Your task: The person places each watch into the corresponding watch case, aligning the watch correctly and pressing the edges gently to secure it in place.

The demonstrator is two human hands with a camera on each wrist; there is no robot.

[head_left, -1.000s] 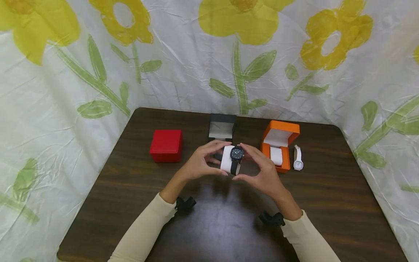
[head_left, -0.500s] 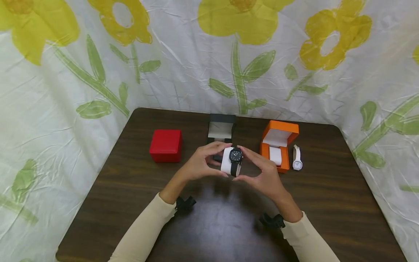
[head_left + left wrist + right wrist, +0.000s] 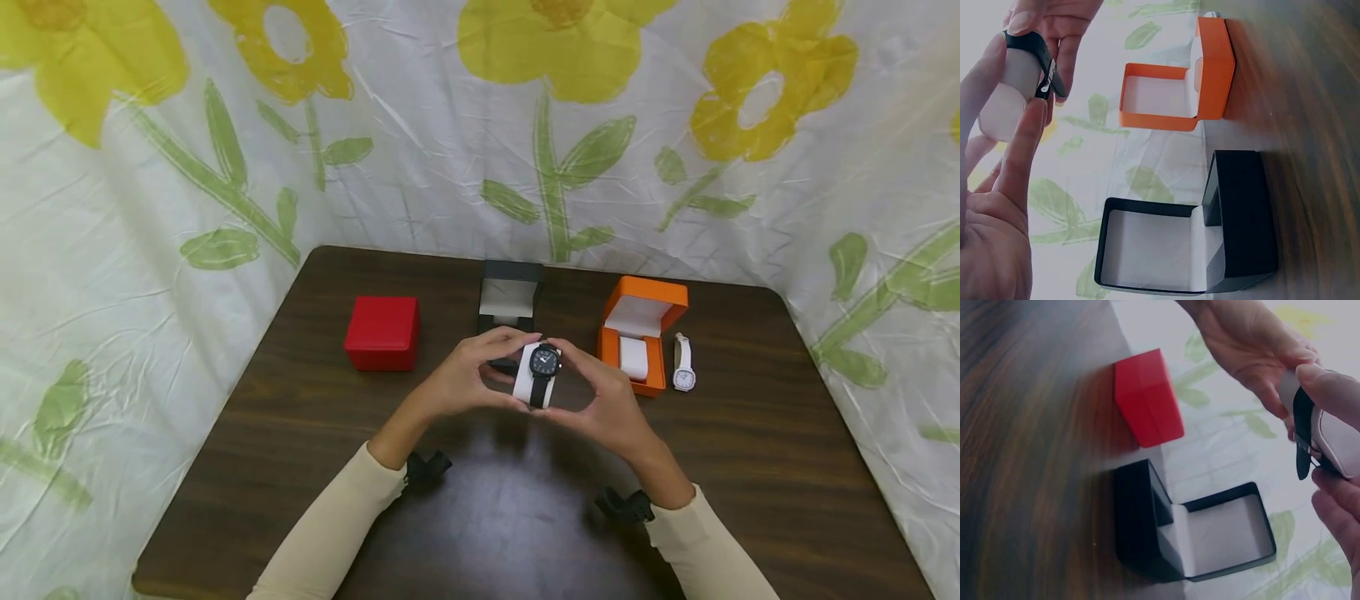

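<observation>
A black wristwatch (image 3: 544, 362) with a square-rounded dark dial is strapped round a white watch cushion (image 3: 525, 373), held up above the table between both hands. My left hand (image 3: 480, 371) grips the cushion's left side, thumb below and fingers above. From the other side my right hand (image 3: 600, 385) holds the watch and cushion at the strap end. The buckle and loose strap tail (image 3: 1052, 78) hang on the underside in the left wrist view. Just beyond the hands stands a black watch box (image 3: 512, 292), lid raised, with its lower front partly hidden by the fingers.
A closed red box (image 3: 382, 333) stands at the left on the dark wooden table (image 3: 300, 467). To the right is an orange watch box (image 3: 645, 308), lid up, with a white cushion (image 3: 633, 358) inside. Beside it lies a white-strapped watch (image 3: 683, 367). A flowered curtain (image 3: 420, 150) hangs behind.
Both hands have shifted slightly right and toward the person with the watch and cushion. The watch face has turned a little more toward the head camera. The boxes stay put.
</observation>
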